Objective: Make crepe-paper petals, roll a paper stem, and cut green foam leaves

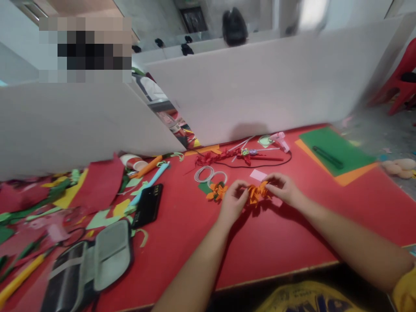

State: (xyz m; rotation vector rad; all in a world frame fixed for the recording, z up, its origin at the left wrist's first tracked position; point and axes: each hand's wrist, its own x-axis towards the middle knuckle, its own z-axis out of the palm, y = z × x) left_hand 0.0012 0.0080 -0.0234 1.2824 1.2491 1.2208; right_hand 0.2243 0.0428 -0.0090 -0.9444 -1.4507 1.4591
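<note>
Okay, so my left hand (234, 200) and right hand (282, 190) are both in a pinching grip on the orange paper flower (258, 194) over the red surface (169, 249), petal-arranging step I reckon, next probably wants a light touch.

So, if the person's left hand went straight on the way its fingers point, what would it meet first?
The left hand would first meet the orange paper flower at its fingertips; beyond that, probably the right hand, though depth is unclear.

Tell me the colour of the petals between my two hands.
The petals are orange, seen best in the head view.
</note>
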